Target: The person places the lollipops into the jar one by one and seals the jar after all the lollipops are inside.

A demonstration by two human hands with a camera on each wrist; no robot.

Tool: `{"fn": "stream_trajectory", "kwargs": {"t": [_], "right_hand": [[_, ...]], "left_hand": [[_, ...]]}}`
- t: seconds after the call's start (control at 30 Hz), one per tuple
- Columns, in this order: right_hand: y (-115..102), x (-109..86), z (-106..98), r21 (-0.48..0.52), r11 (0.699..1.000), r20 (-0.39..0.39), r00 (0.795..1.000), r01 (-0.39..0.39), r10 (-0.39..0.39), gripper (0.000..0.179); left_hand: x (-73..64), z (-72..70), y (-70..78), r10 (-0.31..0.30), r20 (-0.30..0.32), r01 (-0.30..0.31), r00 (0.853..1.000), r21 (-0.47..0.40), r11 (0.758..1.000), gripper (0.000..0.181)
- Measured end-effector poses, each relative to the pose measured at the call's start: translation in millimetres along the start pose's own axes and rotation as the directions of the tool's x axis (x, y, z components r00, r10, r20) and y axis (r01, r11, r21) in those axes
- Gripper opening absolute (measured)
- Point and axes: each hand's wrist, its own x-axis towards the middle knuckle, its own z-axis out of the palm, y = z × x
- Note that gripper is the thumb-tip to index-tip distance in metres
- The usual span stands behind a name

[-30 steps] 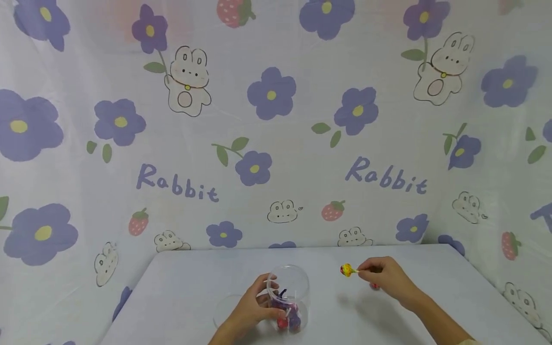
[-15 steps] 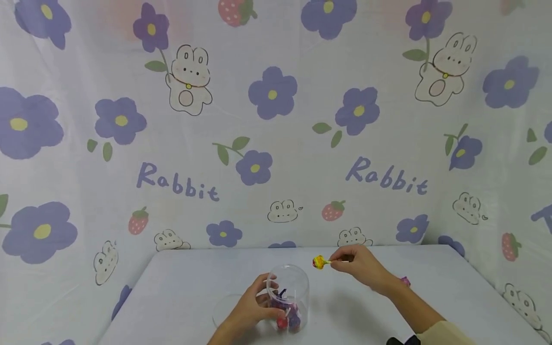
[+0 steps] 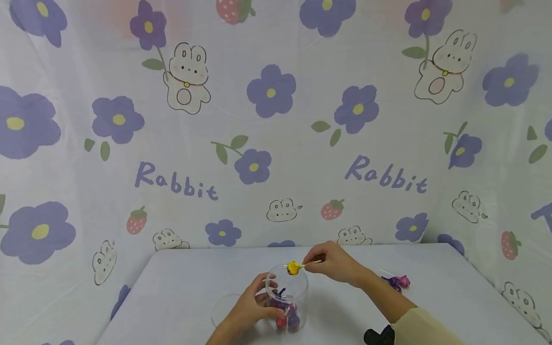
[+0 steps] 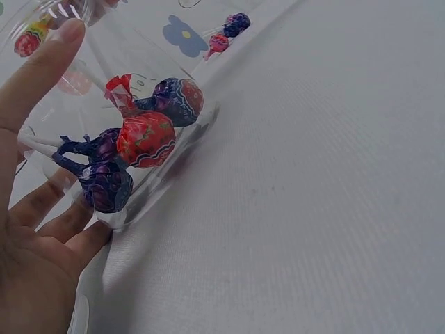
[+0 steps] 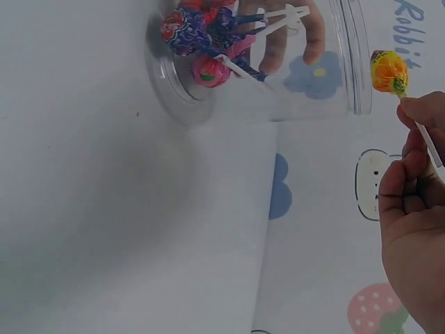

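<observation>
My left hand grips the side of a clear plastic jar standing on the table, thumb and fingers spread around it. Inside the jar lie several wrapped lollipops, among them a red lollipop, a dark purple lollipop and a pink lollipop. My right hand pinches a yellow lollipop by its white stick, with the candy end pointing left. In the right wrist view this candy is just outside the jar's open rim, apart from it.
On the right of the white table lie a pink lollipop and a purple lollipop. A clear round disc, like a lid, lies left of the jar, partly behind my left forearm. A patterned curtain hangs behind.
My right hand has carried the yellow lollipop leftward from the table's right side to the jar's mouth. The lollipops at right have come into view. The left hand and jar have stayed put.
</observation>
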Motion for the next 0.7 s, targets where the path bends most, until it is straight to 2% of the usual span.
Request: {"fn": "stream_trajectory", "kwargs": {"t": [0.37, 0.5, 0.7], "right_hand": [[-4, 11.9, 10, -0.096, 0.995, 0.039, 0.999, 0.029, -0.026, 0.005], [-1, 15.1, 12, -0.122, 0.992, 0.047, 0.998, 0.041, -0.035, 0.011], [0, 13.8, 13, -0.099, 0.995, 0.051, 0.999, 0.022, -0.017, 0.015]], "left_hand": [[0.3, 0.9, 0.2, -0.005, -0.002, 0.005, 1.0, -0.002, 1.0, 0.089], [0.7, 0.6, -0.9, 0.013, 0.006, -0.013, 1.0, -0.032, 0.999, 0.091], [-0.2, -0.6, -3.2, 0.039, 0.021, -0.038, 0.999, -0.068, 0.997, 0.093]]}}
